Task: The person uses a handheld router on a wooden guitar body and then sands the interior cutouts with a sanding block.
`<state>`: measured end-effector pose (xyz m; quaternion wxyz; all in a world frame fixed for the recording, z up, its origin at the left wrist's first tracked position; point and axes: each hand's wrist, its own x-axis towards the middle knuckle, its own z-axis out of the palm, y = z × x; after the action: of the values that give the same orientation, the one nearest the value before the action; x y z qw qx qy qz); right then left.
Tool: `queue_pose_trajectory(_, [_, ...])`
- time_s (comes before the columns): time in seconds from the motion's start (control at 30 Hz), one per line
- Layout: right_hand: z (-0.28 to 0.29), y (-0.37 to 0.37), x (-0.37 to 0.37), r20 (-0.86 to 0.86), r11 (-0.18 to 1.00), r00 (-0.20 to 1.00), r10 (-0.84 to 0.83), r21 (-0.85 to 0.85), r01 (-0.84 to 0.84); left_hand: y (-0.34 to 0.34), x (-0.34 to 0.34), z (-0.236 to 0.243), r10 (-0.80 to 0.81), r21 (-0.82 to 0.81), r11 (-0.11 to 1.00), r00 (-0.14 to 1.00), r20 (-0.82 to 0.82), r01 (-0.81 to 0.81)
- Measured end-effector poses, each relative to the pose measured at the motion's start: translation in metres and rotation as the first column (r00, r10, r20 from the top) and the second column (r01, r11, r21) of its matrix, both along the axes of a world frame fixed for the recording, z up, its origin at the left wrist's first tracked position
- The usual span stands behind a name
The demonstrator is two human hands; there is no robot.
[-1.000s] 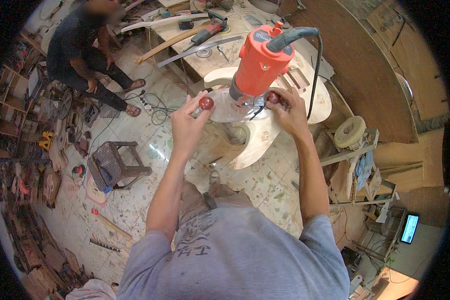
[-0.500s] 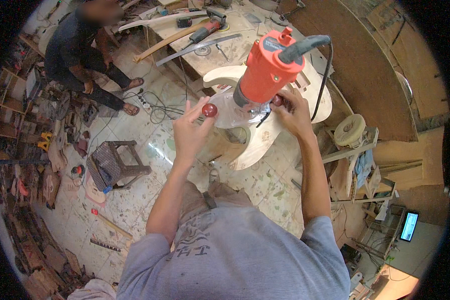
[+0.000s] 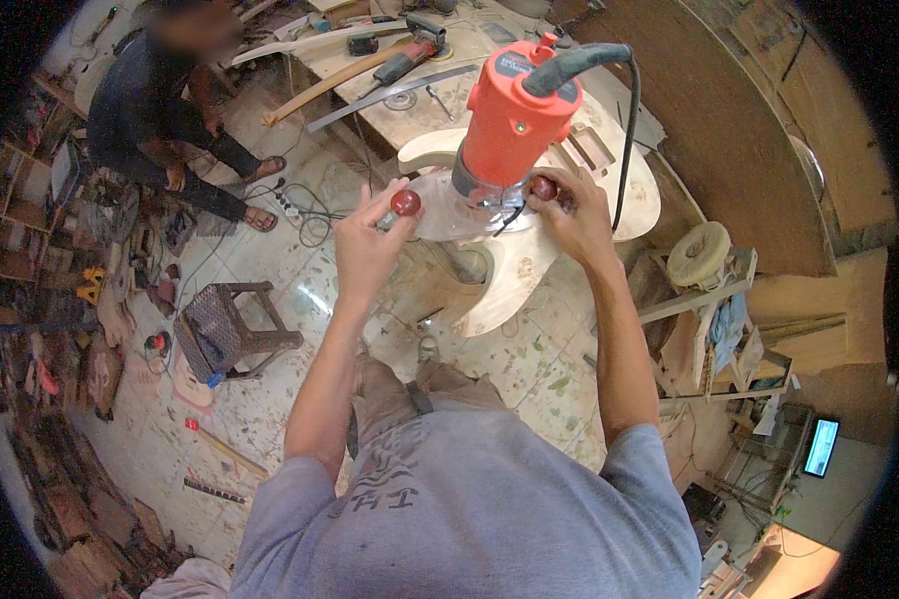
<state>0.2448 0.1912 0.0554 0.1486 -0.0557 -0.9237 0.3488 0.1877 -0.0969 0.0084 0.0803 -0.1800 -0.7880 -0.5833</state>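
An orange-red electric router (image 3: 514, 120) with a grey top handle and a black cable stands upright on a pale curved wooden piece (image 3: 529, 215). My left hand (image 3: 370, 240) grips the router's dark red left knob (image 3: 405, 203). On the other side, my right hand (image 3: 569, 215) closes around the right red knob (image 3: 543, 188). The router's round clear base rests on the wood between both hands.
A workbench (image 3: 410, 70) behind the piece carries curved wooden strips, a power tool and small parts. A seated person (image 3: 165, 120) is at the upper left, with a small stool (image 3: 225, 334) on the dusty tiled floor. Shelves and wood offcuts (image 3: 714, 299) stand to the right.
The router and both hands have shifted slightly right and farther along the wooden piece. Both hands keep their grip on the knobs.
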Motion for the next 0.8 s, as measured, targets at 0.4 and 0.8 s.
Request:
queue_pose_trajectory(0.4, [-0.008, 0.009, 0.0, -0.085, 1.0, 0.996, 0.009, 0.029, -0.006, 0.01, -0.007, 0.004, -0.008, -0.008, 1.0, 0.998, -0.063, 0.008])
queue_pose_trajectory(0.8, [0.005, 0.005, 0.012, 0.031, 0.999, 0.999, -0.04, 0.016, 0.04, 0.008, 0.008, 0.001, -0.024, 0.001, 1.0, 0.998, -0.065, 0.025])
